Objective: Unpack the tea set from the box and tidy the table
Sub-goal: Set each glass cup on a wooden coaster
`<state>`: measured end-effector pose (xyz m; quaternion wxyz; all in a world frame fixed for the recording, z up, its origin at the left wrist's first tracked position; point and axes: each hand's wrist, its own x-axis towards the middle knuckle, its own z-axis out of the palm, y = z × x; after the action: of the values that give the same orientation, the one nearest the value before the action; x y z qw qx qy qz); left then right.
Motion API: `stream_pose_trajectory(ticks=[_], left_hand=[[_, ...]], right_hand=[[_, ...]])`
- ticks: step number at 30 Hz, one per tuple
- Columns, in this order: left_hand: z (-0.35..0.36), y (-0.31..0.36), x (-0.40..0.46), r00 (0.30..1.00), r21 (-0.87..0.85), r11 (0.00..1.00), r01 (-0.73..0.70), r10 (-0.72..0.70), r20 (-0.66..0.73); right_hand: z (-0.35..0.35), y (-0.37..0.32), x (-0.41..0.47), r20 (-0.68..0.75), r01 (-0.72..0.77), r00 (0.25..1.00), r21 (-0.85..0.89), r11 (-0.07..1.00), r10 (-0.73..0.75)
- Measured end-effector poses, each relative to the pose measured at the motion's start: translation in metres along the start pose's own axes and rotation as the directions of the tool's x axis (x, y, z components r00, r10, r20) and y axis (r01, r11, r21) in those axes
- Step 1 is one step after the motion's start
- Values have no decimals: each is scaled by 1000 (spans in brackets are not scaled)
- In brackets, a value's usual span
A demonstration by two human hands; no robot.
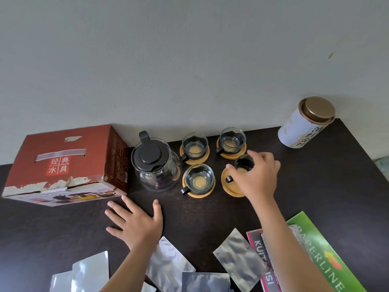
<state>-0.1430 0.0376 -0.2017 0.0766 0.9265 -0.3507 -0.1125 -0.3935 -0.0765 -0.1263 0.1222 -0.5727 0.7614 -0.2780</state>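
Landmark: the glass teapot [155, 163], black lid on, standing on the dark table [315, 175].

Nearest the camera, silver foil pouches [239, 262] lie scattered, several cut off by the lower frame edge. Right of them, a green folder [328, 256] and a pink-edged booklet [257, 247], both partly hidden under the right forearm; their print reads only in fragments.

In front of the teapot, the left hand [134, 222] lies flat on the table, fingers spread wide, holding nothing.

Right of the teapot, four glass cups on round wooden coasters. The right hand [257, 178] covers the near-right cup [243, 165], fingertips curled over its rim from above; whether the cup is lifted or resting on its coaster [231, 186] is not clear. The near-left cup [199, 179] and the two farther cups [194, 145] [231, 140] sit untouched.

Left of the teapot, just beside it, the red cardboard box [63, 163], closed, its edge torn and peeling.

Far right of the teapot, by the wall, a white tea canister [305, 123] with a bronze lid, tilted by lens distortion.
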Motion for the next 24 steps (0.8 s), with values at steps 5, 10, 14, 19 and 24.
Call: stream_pose_trajectory(ticks=[5, 10, 14, 19, 24], left_hand=[[-1, 0, 0, 1000, -2, 1000, -2, 2, -5], [-1, 1, -1, 1000, 1, 1000, -1, 1, -8], [0, 0, 0, 1000, 6, 1000, -2, 2, -7], [2, -1, 1, 1000, 6, 1000, 0, 0, -18], [1, 0, -1, 1000, -9, 1000, 4, -4, -15]], right_hand=[[25, 4, -17, -12, 111, 994, -58, 992, -112], [36, 8, -24, -122, 123, 984, -50, 991, -128], [38, 10, -24, -136, 142, 980, -40, 989, -147], [38, 10, -24, -131, 157, 979, -23, 987, -159], [35, 7, -25, -106, 146, 983, -36, 989, -149]])
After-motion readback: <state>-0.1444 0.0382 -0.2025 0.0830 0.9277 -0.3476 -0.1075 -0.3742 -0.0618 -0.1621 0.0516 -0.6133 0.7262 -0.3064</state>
